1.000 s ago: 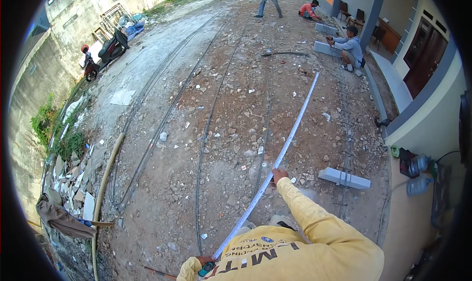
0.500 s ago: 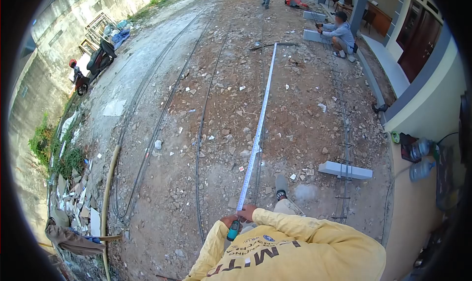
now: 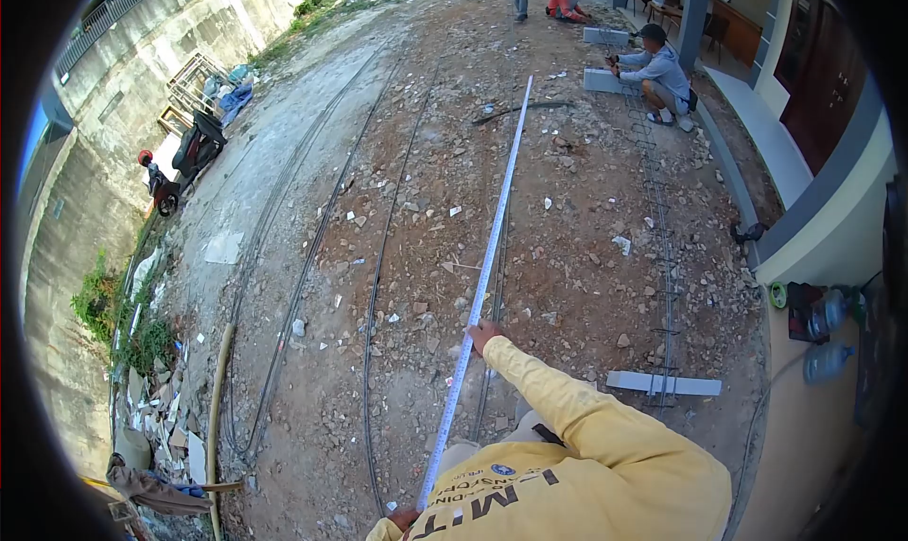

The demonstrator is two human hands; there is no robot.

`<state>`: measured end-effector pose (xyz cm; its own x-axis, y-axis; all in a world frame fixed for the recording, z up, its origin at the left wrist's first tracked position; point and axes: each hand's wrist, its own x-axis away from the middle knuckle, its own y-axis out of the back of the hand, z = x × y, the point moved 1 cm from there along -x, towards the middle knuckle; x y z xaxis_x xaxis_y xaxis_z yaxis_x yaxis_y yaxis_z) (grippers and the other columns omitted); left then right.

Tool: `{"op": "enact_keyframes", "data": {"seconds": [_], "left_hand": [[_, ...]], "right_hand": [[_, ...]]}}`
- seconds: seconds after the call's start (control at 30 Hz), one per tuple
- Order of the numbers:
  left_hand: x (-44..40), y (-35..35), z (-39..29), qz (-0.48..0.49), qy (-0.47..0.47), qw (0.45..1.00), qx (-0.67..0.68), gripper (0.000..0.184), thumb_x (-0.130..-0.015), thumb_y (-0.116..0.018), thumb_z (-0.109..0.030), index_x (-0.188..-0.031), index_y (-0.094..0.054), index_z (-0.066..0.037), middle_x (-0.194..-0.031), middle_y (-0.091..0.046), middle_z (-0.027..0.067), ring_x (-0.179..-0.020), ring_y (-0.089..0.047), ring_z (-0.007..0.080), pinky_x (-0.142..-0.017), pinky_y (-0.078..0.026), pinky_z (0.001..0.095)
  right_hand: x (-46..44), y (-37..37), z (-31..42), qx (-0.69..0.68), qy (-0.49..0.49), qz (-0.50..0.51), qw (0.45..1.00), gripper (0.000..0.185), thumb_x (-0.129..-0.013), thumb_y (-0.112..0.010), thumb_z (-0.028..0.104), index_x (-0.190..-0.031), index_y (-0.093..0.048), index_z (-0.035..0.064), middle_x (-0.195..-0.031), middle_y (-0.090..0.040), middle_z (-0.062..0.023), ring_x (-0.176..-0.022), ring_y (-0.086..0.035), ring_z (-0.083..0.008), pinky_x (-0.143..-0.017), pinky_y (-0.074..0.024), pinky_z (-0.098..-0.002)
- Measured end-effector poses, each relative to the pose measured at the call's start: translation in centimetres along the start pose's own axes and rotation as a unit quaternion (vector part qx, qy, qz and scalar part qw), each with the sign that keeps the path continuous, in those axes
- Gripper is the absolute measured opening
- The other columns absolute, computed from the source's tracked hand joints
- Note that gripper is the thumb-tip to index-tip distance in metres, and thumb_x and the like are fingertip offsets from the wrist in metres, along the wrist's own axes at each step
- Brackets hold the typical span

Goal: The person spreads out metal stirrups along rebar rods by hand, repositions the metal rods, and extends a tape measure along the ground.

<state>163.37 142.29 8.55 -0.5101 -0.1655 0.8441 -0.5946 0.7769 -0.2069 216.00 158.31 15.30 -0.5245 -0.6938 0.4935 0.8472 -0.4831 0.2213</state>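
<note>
A long whitish tape measure blade (image 3: 493,248) stretches from beside my body out over the rubble ground. My right hand (image 3: 484,336), arm reaching forward, has its fingers closed around the edge of the blade partway along. Low in the view, my left hand (image 3: 405,517) is at the near end of the blade, partly covered by my yellow sleeve and shirt. The tape's case is hidden there. Thin steel rods (image 3: 499,300) lie on the ground just right of the blade.
Right of me, a pale block (image 3: 664,383) supports a rebar cage (image 3: 670,323). A crouching person (image 3: 657,73) works at another block (image 3: 603,80); two more people are farther back. Bent rods (image 3: 312,248) and a bamboo pole (image 3: 222,390) lie left; a motorbike (image 3: 189,158) stands by the wall.
My hands have moved apart: the right went forward along the blade, the left drew back toward my body. The teal tape case went out of sight, and more blade shows.
</note>
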Motion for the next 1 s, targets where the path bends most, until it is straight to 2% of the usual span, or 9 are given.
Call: {"op": "enact_keyframes", "data": {"seconds": [0.07,0.17,0.23,0.37,0.57,0.63,0.83,0.93,1.0], "left_hand": [[-0.3,-0.4,-2.6,0.004,-0.142,0.952,-0.272,0.035,-0.091,-0.053,-0.027,-0.116,-0.057,-0.002,-0.105,-0.064,0.0077,-0.089,-0.061,0.0188,-0.081,-0.048,0.0344],[-0.4,-3.4,-11.2,-0.053,-0.037,0.997,-0.052,0.035,-0.092,-0.051,-0.027,-0.114,-0.056,0.0,-0.098,-0.064,0.0102,-0.085,-0.062,0.0203,-0.079,-0.049,0.0327],[-0.7,-6.1,-19.0,-0.067,-0.027,0.997,0.028,0.035,-0.093,-0.051,-0.028,-0.113,-0.056,0.001,-0.094,-0.065,0.0118,-0.083,-0.062,0.0214,-0.077,-0.05,0.0315],[-7.2,-5.3,-27.4,-0.048,-0.021,0.998,0.045,0.037,-0.093,-0.049,-0.03,-0.111,-0.055,0.002,-0.086,-0.064,0.0149,-0.075,-0.063,0.0241,-0.071,-0.052,0.034],[-15.6,-5.9,-37.3,0.056,-0.057,0.992,0.102,0.036,-0.093,-0.049,-0.031,-0.109,-0.054,0.0,-0.082,-0.063,0.0147,-0.068,-0.063,0.0247,-0.064,-0.054,0.0381],[-17.8,-6.0,-39.1,0.096,-0.073,0.987,0.11,0.035,-0.092,-0.05,-0.031,-0.109,-0.054,-0.001,-0.082,-0.062,0.014,-0.07,-0.063,0.0243,-0.065,-0.054,0.0376],[-20.2,-4.9,-44.4,0.004,-0.033,0.998,0.053,0.036,-0.091,-0.053,-0.032,-0.109,-0.056,0.0,-0.085,-0.061,0.0103,-0.074,-0.062,0.0211,-0.067,-0.053,0.0355],[-23.8,-0.2,-42.0,0.025,-0.061,0.998,-0.012,0.036,-0.091,-0.054,-0.033,-0.106,-0.061,-0.001,-0.088,-0.062,0.0081,-0.08,-0.06,0.0164,-0.073,-0.049,0.0272],[-24.7,2.8,-39.4,0.028,-0.105,0.99,-0.089,0.037,-0.092,-0.053,-0.034,-0.106,-0.061,-0.001,-0.092,-0.063,0.0081,-0.083,-0.06,0.0152,-0.072,-0.048,0.0269]], "right_hand": [[-4.4,2.0,0.3,-0.016,0.023,-0.01,1.0,0.031,-0.082,-0.059,0.029,-0.087,-0.065,-0.0006,-0.075,-0.066,-0.0172,-0.066,-0.066,-0.0255,-0.065,-0.052,-0.0372],[-8.0,2.3,-0.2,-0.013,0.082,-0.025,0.996,0.027,-0.085,-0.059,0.028,-0.082,-0.063,0.002,-0.069,-0.065,-0.0079,-0.054,-0.062,-0.0152,-0.048,-0.0506,-0.0311],[-5.6,2.3,1.5,-0.053,0.064,0.051,0.995,0.026,-0.087,-0.057,0.029,-0.087,-0.063,0.0035,-0.07,-0.064,-0.0047,-0.056,-0.061,-0.0122,-0.049,-0.0486,-0.0288],[2.8,3.0,4.9,-0.009,0.017,0.231,0.973,0.029,-0.088,-0.055,0.031,-0.1,-0.06,0.0054,-0.076,-0.063,-0.0038,-0.057,-0.058,-0.0099,-0.05,-0.047,-0.0262],[1.9,1.3,0.5,0.022,0.061,0.291,0.955,0.034,-0.084,-0.057,0.035,-0.093,-0.065,0.0035,-0.072,-0.066,-0.0094,-0.062,-0.063,-0.0185,-0.061,-0.0491,-0.0335],[-0.8,2.4,1.0,0.094,0.09,0.267,0.955,0.035,-0.083,-0.055,0.036,-0.089,-0.066,0.0036,-0.073,-0.067,-0.0112,-0.066,-0.064,-0.0213,-0.065,-0.0491,-0.0354],[-10.2,4.4,4.4,0.03,0.033,0.184,0.982,0.03,-0.084,-0.056,0.03,-0.09,-0.065,0.0024,-0.074,-0.067,-0.0115,-0.063,-0.065,-0.0219,-0.064,-0.0513,-0.0344],[-17.0,6.2,8.9,-0.022,-0.015,0.125,0.992,0.026,-0.085,-0.056,0.024,-0.092,-0.065,0.0004,-0.075,-0.067,-0.0114,-0.061,-0.065,-0.0211,-0.065,-0.0534,-0.0337],[-21.9,8.1,12.1,0.055,0.047,0.092,0.993,0.026,-0.085,-0.056,0.024,-0.091,-0.065,0.0001,-0.075,-0.067,-0.0122,-0.064,-0.066,-0.0213,-0.066,-0.053,-0.035]]}}
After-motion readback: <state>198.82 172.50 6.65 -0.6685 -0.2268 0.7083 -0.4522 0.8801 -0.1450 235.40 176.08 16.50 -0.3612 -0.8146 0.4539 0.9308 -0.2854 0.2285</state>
